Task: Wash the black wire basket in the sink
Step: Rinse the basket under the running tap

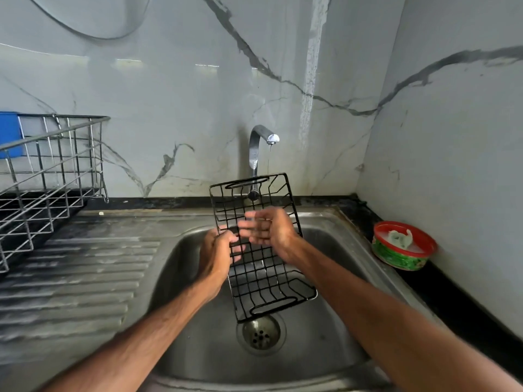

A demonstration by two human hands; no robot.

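From my remote seat, my left hand (216,250) is clamped on the black wire basket (263,281). Its fingers curl round the wires of the basket's left edge, about halfway along. My right hand (271,232) is spread flat with the fingers straight, holding nothing. It lies across the basket's upper half, just beside the left hand, fingertips pointing towards it. The fingers are blurred, so I cannot tell whether they touch the mesh.

The basket hangs tilted above the sink (325,352), clear of its floor. Its far end is raised towards the back of the sink, and its near end sits low over the drain (261,332). The tap (256,148) stands at the back of the sink, behind the basket's raised end. A thin thread of water falls from its spout.

Left of the sink runs the ribbed draining board (70,273). A steel dish rack (51,176) stands at its far left, with a blue box (10,134) behind it. Right of the sink, on the dark desk (452,301) near the corner of the wall, sits a round red and green tub (403,247) with something pale inside.
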